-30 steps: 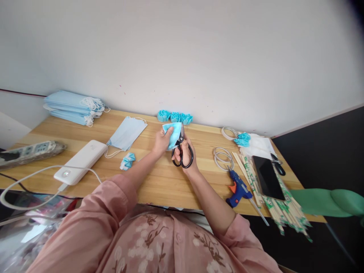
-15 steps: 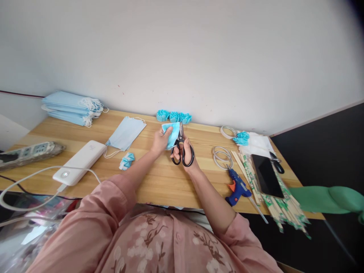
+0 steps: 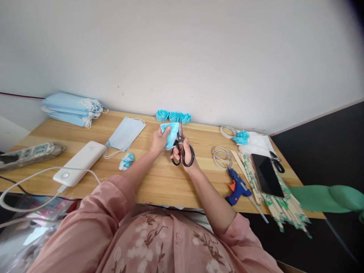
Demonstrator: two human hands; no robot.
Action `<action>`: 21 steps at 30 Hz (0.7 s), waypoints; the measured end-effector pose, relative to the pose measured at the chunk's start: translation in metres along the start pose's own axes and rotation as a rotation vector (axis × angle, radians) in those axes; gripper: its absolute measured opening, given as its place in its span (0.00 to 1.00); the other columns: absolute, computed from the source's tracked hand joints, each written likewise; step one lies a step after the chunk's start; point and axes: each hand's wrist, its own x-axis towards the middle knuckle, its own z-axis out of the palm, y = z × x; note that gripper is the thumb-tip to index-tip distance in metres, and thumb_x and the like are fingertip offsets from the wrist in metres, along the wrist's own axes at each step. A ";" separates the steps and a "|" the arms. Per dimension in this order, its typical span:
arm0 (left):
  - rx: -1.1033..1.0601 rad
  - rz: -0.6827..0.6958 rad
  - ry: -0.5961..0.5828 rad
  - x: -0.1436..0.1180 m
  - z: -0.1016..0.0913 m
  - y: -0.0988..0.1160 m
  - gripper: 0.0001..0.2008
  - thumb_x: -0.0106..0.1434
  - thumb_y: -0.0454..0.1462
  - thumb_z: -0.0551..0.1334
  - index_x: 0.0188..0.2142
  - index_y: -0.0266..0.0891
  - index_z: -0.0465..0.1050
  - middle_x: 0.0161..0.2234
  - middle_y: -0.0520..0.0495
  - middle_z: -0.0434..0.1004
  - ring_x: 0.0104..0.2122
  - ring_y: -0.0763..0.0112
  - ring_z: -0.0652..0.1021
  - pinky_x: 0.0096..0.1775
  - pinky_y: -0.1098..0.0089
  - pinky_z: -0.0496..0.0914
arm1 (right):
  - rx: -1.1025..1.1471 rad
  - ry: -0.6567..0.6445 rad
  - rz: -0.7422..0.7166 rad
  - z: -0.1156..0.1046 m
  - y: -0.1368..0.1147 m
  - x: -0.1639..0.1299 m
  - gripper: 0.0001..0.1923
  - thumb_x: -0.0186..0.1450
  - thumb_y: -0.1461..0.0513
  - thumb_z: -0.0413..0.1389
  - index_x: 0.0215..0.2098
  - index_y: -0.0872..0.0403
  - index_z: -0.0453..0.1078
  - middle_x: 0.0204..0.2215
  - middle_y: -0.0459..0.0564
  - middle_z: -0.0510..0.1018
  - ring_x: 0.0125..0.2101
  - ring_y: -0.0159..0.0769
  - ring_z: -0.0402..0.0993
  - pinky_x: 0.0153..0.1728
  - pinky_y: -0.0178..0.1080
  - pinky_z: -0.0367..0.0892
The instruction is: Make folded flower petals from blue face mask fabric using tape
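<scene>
Wooden table (image 3: 159, 182) w/ clutter. Left hand (image 3: 159, 139) is pinching blue mask piece (image 3: 172, 133) above table centre; right hand (image 3: 185, 151) is gripping black scissors (image 3: 180, 148), blades biting it. Risk: thumb lying close to blades, could get nicked; limp fabric could slip, skewing cut.

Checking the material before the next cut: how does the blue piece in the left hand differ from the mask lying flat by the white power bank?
The blue piece is small and held up off the table in the left hand, the scissors in the right hand at its edge; the flat mask is larger and lies untouched. The flat mask shows white ear loops; the blue piece shows none. Both are light blue.
</scene>
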 end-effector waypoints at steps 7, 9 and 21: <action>0.007 -0.001 -0.054 -0.002 0.000 0.000 0.19 0.55 0.51 0.64 0.24 0.38 0.64 0.20 0.55 0.61 0.22 0.77 0.63 0.25 0.74 0.60 | -0.008 0.028 -0.019 -0.002 0.000 0.001 0.41 0.60 0.35 0.53 0.58 0.53 0.64 0.15 0.35 0.65 0.11 0.24 0.56 0.19 0.34 0.69; -0.002 -0.012 -0.041 -0.002 0.001 -0.001 0.20 0.55 0.51 0.64 0.24 0.38 0.64 0.20 0.55 0.61 0.22 0.77 0.62 0.24 0.74 0.59 | -0.019 0.058 -0.031 0.000 -0.001 0.000 0.40 0.60 0.36 0.54 0.59 0.53 0.64 0.15 0.35 0.65 0.11 0.24 0.56 0.19 0.34 0.70; 0.021 0.024 -0.035 0.000 0.000 -0.003 0.21 0.55 0.53 0.64 0.25 0.38 0.64 0.20 0.55 0.61 0.22 0.78 0.63 0.25 0.75 0.59 | -0.105 0.115 -0.107 0.005 -0.002 -0.003 0.38 0.62 0.39 0.55 0.60 0.55 0.64 0.13 0.34 0.62 0.11 0.24 0.54 0.16 0.32 0.64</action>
